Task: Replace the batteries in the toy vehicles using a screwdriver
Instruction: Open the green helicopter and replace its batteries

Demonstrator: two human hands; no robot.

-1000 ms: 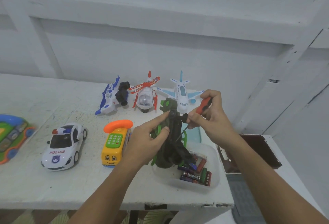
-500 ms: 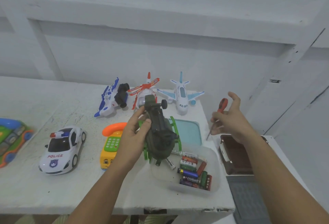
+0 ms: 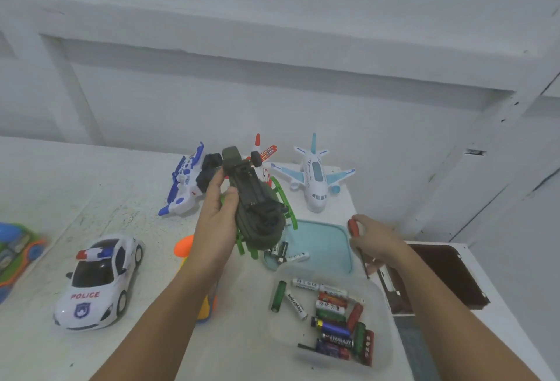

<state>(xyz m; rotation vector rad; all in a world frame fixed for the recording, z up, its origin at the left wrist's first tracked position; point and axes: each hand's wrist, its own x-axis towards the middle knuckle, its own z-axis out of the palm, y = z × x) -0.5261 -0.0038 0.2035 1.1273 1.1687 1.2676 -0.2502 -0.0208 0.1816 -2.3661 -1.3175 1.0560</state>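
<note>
A white painted table (image 3: 91,186) stands against a white panelled wall. Above it the left hand (image 3: 216,229) grips a dark green toy helicopter (image 3: 257,211), belly up, with the thumb pressed on its near flank and the fingers (image 3: 215,180) curled round the far side. Its green skids stick out right of the thumb. The right hand (image 3: 375,241) is closed round a red-handled screwdriver (image 3: 352,226), whose shaft points down below the fingers, well apart from the helicopter. Between the two hands lies a teal lid (image 3: 324,244) with three loose batteries (image 3: 285,251) on it. Just below the right fingers sits a clear plastic tub (image 3: 385,320) of mixed batteries (image 3: 333,320). Beyond the left fingertips are a blue-and-white toy plane (image 3: 185,186), a red-and-white toy helicopter (image 3: 262,153) and a white airliner (image 3: 315,177). A toy police car (image 3: 97,280) sits left of the left forearm.
</note>
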